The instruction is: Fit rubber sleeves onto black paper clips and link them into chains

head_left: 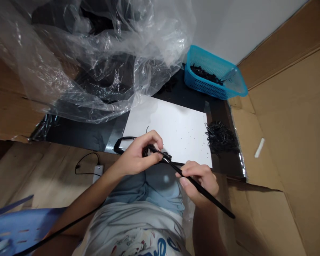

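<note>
My left hand (140,154) is closed with thumb and fingers pinched on a small black piece (167,155), partly hidden by the fingers. My right hand (200,179) grips a slim black-handled tool (216,202) with a silver collar, shaped like a paintbrush. Its tip meets the black piece at the left fingertips, so its end cannot be made out. Under both hands lies a white sheet (173,124) with scattered black specks. A black loop (119,145) sticks out behind my left wrist, at the sheet's left corner.
Beside the sheet's right edge lies a tangled pile of black loop-shaped pieces (221,137). A blue basket (208,87) with black bits stands at the back right. Crumpled clear plastic (104,106) covers the back left. Cardboard (290,117) borders the right side.
</note>
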`<state>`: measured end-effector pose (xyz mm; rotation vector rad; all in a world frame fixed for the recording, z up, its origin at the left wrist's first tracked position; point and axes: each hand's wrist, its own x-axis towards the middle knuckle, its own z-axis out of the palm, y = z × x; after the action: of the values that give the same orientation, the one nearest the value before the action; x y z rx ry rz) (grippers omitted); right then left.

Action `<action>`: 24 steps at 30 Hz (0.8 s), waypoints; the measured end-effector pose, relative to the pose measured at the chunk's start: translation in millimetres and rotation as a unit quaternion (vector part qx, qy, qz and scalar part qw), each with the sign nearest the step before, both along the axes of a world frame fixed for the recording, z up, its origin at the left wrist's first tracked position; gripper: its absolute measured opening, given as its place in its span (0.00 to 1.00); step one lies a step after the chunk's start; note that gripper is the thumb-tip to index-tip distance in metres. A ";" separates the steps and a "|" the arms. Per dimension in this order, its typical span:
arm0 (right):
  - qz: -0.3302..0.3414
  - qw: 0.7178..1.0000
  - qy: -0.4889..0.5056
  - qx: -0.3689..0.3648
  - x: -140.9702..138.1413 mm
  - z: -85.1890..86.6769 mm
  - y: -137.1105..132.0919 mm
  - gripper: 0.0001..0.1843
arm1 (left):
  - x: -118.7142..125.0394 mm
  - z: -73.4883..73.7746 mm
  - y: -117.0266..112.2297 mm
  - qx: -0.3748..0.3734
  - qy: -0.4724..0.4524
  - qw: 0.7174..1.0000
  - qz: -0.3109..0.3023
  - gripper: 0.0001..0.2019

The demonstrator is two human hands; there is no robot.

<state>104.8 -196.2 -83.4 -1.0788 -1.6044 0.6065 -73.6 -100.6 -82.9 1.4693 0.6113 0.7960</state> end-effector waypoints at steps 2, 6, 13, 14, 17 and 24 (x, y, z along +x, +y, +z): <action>0.012 1.000 -0.015 -0.023 3.2 2.1 0.2 0.16 | -0.1 -0.1 0.3 -0.002 -0.006 1.000 -0.005 0.05; 0.022 0.995 0.006 -0.095 6.7 7.2 4.3 0.14 | -0.2 -1.1 0.9 -0.005 -0.007 1.000 -0.013 0.05; 0.017 0.951 0.247 -0.183 -2.7 -1.4 12.2 0.06 | -2.9 -2.2 4.6 -0.035 -0.026 0.998 -0.046 0.06; 0.015 0.941 0.280 -0.189 -5.4 -4.2 13.6 0.05 | -3.3 -2.3 5.3 -0.036 -0.028 0.998 -0.050 0.06; 0.044 0.911 0.359 -0.199 -14.8 -11.1 19.4 0.04 | -3.9 -2.5 6.8 -0.032 -0.026 0.997 -0.059 0.06; 0.113 0.878 0.431 -0.172 -17.4 -7.0 28.2 0.09 | -3.9 -1.9 8.5 -0.056 -0.037 0.996 -0.065 0.06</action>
<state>87.4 -168.0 -90.4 -0.6868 -0.8396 1.3491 -77.4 -92.1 -84.8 1.3568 0.4918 0.7016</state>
